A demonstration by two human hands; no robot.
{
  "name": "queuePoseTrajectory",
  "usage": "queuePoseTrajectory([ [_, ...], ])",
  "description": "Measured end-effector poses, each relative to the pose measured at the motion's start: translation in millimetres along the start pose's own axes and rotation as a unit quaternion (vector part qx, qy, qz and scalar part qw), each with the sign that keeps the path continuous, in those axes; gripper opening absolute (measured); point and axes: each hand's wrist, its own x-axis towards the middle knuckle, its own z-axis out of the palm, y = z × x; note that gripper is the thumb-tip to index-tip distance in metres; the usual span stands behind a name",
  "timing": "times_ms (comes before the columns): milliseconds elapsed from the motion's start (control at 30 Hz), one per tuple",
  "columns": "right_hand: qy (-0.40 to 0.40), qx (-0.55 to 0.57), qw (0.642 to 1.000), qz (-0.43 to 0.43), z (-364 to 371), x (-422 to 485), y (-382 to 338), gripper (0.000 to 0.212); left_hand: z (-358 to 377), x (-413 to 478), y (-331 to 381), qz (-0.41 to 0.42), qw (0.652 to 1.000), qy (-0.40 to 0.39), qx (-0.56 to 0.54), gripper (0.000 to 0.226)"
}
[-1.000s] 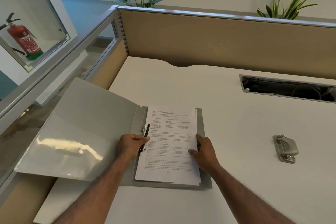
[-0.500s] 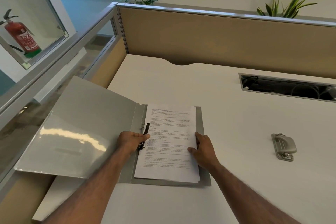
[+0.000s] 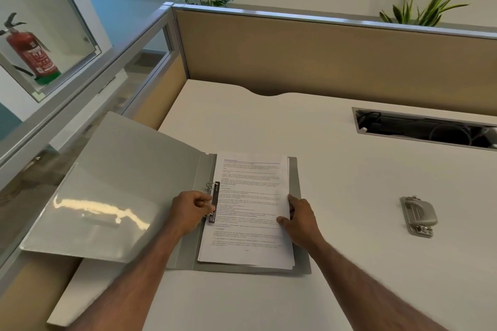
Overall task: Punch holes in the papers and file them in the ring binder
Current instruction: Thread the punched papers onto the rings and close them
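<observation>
A grey ring binder (image 3: 113, 185) lies open on the white desk, its front cover hanging past the desk's left edge. A stack of printed papers (image 3: 250, 209) lies on the binder's right half, with its left edge at the ring mechanism (image 3: 213, 201). My left hand (image 3: 191, 209) pinches the black ring mechanism at the spine. My right hand (image 3: 301, 219) grips the right edge of the papers, thumb on top. A grey hole punch (image 3: 418, 216) sits on the desk to the right, apart from both hands.
A beige partition (image 3: 322, 62) walls the desk's far side, and a glass-topped one (image 3: 80, 83) runs along the left. An open cable slot (image 3: 425, 129) is cut into the desk at the back right. Bare desk (image 3: 349, 196) lies between binder and punch.
My left fingers have closed tighter onto the ring mechanism. The papers, binder and right hand stay where they were; the view has shifted slightly.
</observation>
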Motion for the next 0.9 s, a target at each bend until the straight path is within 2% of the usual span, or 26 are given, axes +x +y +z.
queuePoseTrajectory([
  [167, 0.001, 0.007, 1.0, 0.0, 0, 0, 1, 0.069, 6, 0, 1, 0.04, 0.996, 0.004, 0.075, 0.02],
  [267, 0.003, 0.007, 1.0, -0.007, 1, -1, 1, 0.067, 7, -5, 3, 0.091, 0.98, -0.009, 0.174, 0.012],
  [367, 0.006, 0.009, 1.0, -0.01, 1, -3, 1, 0.067, 6, -9, 5, 0.121, 0.958, -0.016, 0.258, 0.021],
  [533, 0.01, 0.021, 1.0, -0.006, 2, -3, 0, 0.065, 2, -12, 5, 0.139, 0.961, -0.004, 0.239, 0.019],
  [633, 0.02, 0.035, 0.999, -0.002, 3, -4, 1, 0.062, -12, -16, 7, 0.152, 0.961, 0.076, 0.217, 0.02],
  [733, 0.022, 0.048, 0.999, -0.011, 4, -6, 3, 0.059, -41, -15, 12, 0.189, 0.916, 0.21, 0.284, 0.027],
  [833, 0.024, 0.053, 0.998, -0.028, 3, -8, 6, 0.064, -82, -10, 13, 0.123, 0.871, 0.328, 0.344, 0.048],
  [900, 0.024, 0.043, 0.998, -0.042, 3, -10, 8, 0.069, -110, -6, 8, 0.051, 0.863, 0.355, 0.357, 0.064],
])
